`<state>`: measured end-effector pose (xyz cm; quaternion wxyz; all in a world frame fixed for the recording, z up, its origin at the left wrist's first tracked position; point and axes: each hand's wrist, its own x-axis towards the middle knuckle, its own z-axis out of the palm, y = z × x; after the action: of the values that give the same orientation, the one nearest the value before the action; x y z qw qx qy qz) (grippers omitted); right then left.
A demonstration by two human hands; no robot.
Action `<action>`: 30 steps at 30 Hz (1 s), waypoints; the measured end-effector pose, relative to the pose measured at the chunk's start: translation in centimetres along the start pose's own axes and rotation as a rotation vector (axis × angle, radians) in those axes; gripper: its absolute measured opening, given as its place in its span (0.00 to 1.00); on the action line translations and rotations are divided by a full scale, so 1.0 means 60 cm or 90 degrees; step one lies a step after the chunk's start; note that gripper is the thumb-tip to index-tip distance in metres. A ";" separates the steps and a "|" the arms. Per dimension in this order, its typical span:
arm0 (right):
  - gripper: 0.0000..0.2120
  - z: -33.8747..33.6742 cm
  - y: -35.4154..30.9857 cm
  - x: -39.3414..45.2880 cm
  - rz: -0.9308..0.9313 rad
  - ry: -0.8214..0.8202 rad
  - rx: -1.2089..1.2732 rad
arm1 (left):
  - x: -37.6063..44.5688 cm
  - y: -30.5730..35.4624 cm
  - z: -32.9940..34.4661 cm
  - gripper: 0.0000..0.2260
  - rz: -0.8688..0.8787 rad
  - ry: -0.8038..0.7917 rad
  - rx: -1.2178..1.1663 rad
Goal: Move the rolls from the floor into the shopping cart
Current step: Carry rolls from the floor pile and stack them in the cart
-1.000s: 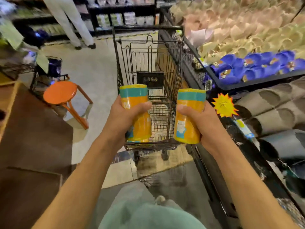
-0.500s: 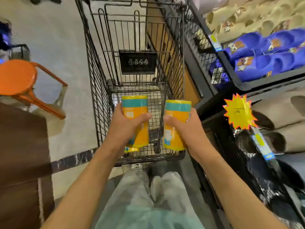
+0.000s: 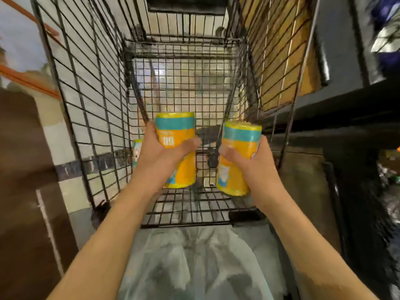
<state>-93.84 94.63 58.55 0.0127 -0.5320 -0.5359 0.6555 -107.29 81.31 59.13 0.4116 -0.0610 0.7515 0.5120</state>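
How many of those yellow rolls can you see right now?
3. One in the left hand, one in the right hand, and a third roll partly hidden behind the left hand. Others may be hidden.

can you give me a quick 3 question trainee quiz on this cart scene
1. True or false: each of the hands grips one yellow cylindrical roll with a teal band.
2. The rolls are held over which thing? A) orange stool B) black wire shopping cart C) shelf
3. The rolls stand roughly ____ (upright or flat).

Key:
1. True: left hand grips the left roll, right hand the right roll.
2. B, the black wire shopping cart.
3. Upright.
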 end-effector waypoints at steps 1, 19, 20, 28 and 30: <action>0.23 -0.001 0.010 0.012 0.006 0.006 -0.003 | 0.011 -0.014 0.007 0.31 0.011 -0.002 0.005; 0.26 -0.026 0.038 0.056 0.020 -0.014 -0.026 | 0.182 -0.184 0.125 0.43 0.151 -0.013 0.899; 0.26 -0.027 0.039 0.057 0.022 -0.014 -0.034 | 0.184 -0.186 0.127 0.42 0.164 -0.008 0.937; 0.27 -0.031 0.043 0.056 0.035 -0.024 -0.043 | 0.188 -0.189 0.102 0.40 0.153 -0.068 1.021; 0.27 -0.032 0.043 0.056 0.039 -0.026 -0.047 | 0.188 -0.174 0.086 0.39 0.142 -0.091 1.007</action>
<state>-92.53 96.82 54.70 -0.0378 -0.5346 -0.5433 0.6463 -106.43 84.40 43.24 0.3262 0.3572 0.8653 -0.1315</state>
